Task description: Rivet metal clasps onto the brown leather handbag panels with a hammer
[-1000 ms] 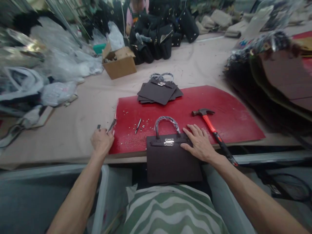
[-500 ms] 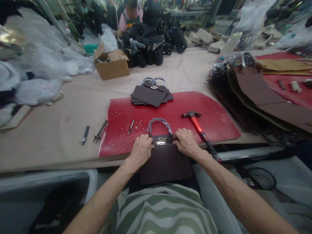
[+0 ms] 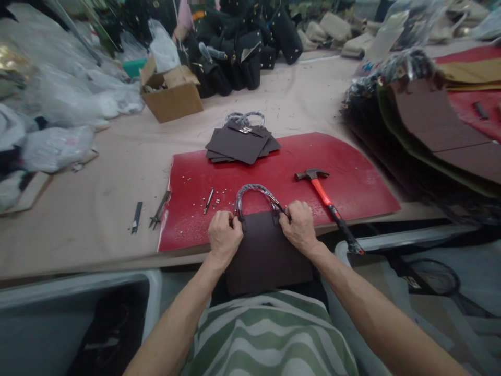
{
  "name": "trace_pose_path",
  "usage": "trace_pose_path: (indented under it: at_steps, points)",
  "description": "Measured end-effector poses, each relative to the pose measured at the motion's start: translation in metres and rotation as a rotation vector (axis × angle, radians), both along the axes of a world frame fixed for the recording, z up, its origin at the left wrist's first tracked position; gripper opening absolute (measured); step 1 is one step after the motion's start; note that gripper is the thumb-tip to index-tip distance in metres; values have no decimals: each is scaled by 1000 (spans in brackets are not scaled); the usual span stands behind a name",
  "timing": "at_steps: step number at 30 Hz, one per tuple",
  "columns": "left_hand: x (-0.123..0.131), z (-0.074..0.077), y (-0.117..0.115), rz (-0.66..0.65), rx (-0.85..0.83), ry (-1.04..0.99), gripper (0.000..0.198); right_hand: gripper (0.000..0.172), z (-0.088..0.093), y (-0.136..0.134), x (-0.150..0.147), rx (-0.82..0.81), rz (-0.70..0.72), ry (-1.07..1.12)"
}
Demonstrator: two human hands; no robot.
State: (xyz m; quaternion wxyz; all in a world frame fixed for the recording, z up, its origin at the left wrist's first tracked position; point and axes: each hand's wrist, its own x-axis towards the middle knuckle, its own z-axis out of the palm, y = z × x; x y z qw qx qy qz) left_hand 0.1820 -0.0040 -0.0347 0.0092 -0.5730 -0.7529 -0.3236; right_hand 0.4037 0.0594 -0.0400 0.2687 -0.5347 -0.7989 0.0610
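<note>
A dark brown bag panel (image 3: 268, 250) with a plastic-wrapped handle (image 3: 254, 192) lies at the near edge of a red mat (image 3: 348, 177), hanging over the table's front toward me. My left hand (image 3: 224, 236) is closed on the panel's upper left corner at the base of the handle. At the upper right corner my right hand (image 3: 299, 226) grips the panel in the same way. The strap and metal clasp that lay across the front do not show.
A red-handled hammer (image 3: 326, 202) lies just right of my right hand. Small rivets and a punch (image 3: 209, 200) are scattered on the mat, with a stack of finished panels (image 3: 240, 143) behind. Pliers (image 3: 159, 210) and a blade (image 3: 136, 216) lie left of the mat. Brown sheets (image 3: 438, 125) pile at right.
My left hand left the tools at the mat's left edge and came to the panel. Both hands now grip its top corners, and the clasp strap is no longer visible.
</note>
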Motion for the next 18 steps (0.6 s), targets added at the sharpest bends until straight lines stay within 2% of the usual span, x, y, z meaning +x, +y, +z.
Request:
trace_pose_path:
  at_steps: [3,7,10,12,15,18]
  points:
    - [3,2,5,58,-63,-6,13,20,1,1,0,7,-18,6]
    - [-1,3,4,-66,-51,31,8,19,5,2,-1,-38,-35,35]
    - [-3,2,1,-84,-42,57,9,14,9,0,-2,-71,-82,31]
    - [-4,2,0,-103,-43,79,10,7,12,-1,-2,-84,-34,34]
    - [-7,2,-2,-177,-34,96,12,29,15,-1,2,-118,136,46]
    - [-9,1,-3,-219,-35,92,13,35,16,0,5,-140,217,44]
